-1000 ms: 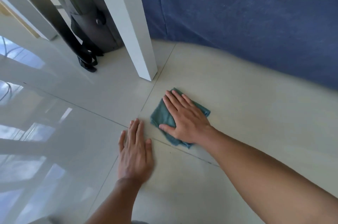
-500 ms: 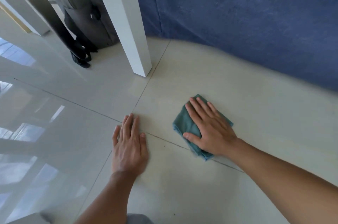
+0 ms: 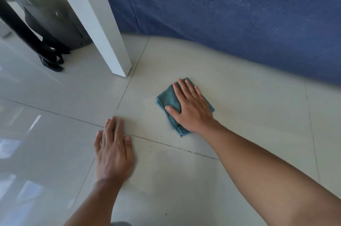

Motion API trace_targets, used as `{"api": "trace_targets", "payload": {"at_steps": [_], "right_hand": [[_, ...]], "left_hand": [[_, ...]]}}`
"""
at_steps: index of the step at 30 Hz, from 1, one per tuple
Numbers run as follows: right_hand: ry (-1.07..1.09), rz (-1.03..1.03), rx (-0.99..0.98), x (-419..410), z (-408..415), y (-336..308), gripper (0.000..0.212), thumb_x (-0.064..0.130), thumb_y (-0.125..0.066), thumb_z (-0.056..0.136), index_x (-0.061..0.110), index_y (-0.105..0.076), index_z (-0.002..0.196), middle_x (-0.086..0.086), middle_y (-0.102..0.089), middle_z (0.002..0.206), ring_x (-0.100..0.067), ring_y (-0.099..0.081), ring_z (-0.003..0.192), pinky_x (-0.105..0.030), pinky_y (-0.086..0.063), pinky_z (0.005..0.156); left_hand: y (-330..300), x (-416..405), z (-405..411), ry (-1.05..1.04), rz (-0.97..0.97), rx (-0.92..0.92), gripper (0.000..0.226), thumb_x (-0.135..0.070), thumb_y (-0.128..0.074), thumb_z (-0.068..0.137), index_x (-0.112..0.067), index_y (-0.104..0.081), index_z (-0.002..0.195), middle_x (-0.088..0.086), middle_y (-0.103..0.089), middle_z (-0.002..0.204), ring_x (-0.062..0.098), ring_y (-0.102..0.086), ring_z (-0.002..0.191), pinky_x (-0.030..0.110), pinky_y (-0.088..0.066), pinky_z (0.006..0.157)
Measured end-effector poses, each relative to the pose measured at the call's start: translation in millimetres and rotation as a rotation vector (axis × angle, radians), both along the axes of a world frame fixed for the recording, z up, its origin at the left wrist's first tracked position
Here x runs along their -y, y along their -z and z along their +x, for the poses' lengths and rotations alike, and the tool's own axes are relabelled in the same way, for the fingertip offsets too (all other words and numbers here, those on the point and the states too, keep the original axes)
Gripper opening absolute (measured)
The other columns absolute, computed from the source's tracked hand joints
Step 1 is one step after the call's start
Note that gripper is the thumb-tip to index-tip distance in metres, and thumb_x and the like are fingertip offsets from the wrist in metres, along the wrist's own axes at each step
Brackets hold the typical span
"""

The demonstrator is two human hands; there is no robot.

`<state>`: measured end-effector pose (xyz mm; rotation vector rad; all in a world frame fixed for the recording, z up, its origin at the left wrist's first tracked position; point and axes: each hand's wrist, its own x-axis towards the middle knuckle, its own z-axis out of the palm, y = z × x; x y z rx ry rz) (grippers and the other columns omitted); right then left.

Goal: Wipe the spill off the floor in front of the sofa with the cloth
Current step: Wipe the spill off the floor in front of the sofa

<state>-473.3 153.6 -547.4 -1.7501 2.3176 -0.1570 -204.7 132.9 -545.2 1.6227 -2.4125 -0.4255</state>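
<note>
A folded teal cloth (image 3: pixel 167 99) lies flat on the pale tiled floor (image 3: pixel 249 107) in front of the blue sofa (image 3: pixel 230 13). My right hand (image 3: pixel 191 109) presses palm-down on the cloth, fingers spread and pointing away from me, covering most of it. My left hand (image 3: pixel 113 150) rests flat on the floor to the cloth's near left, fingers together, holding nothing. No wet spill shows clearly on the tiles around the cloth.
A white table leg (image 3: pixel 103 28) stands on the floor left of the cloth. Behind it sits a dark grey bag (image 3: pixel 55 21) with black straps (image 3: pixel 49 58). Glossy tiles with window reflections stretch to the left.
My right hand has slid the cloth to the right over the past second, then a little farther from me toward the sofa. My left hand stays planted on the floor.
</note>
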Motion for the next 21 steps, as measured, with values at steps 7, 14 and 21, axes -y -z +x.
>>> {"api": "trace_targets", "payload": {"at_steps": [7, 14, 21], "right_hand": [[0.290, 0.061, -0.043, -61.0, -49.4, -2.2, 0.091, 0.069, -0.019, 0.096, 0.010, 0.001, 0.162, -0.007, 0.004, 0.172, -0.023, 0.007, 0.158, -0.043, 0.000, 0.128], [0.127, 0.161, 0.019, -93.7, -0.8, -12.2, 0.097, 0.071, -0.014, 0.093, 0.007, 0.014, 0.160, -0.012, 0.021, 0.169, -0.028, 0.021, 0.155, -0.046, 0.009, 0.126], [0.097, -0.006, 0.298, -96.8, -1.8, -35.1, 0.062, 0.045, -0.035, 0.106, 0.011, -0.033, 0.157, -0.004, -0.021, 0.169, -0.018, -0.009, 0.157, -0.034, -0.006, 0.128]], "left_hand": [[2.0, -0.3, 1.1, 0.010, 0.017, 0.049, 0.062, -0.039, -0.020, 0.098, -0.011, -0.034, 0.151, 0.014, -0.030, 0.159, 0.024, -0.020, 0.151, 0.042, -0.011, 0.122], [-1.8, -0.8, -0.9, 0.017, 0.041, 0.086, 0.068, -0.048, -0.020, 0.095, -0.011, -0.029, 0.152, 0.015, -0.026, 0.160, 0.027, -0.019, 0.151, 0.044, -0.009, 0.123], [-11.4, 2.7, -17.5, 0.036, 0.092, 0.085, 0.074, -0.061, -0.023, 0.089, -0.012, -0.039, 0.143, 0.012, -0.037, 0.149, 0.032, -0.030, 0.144, 0.050, -0.017, 0.118]]}}
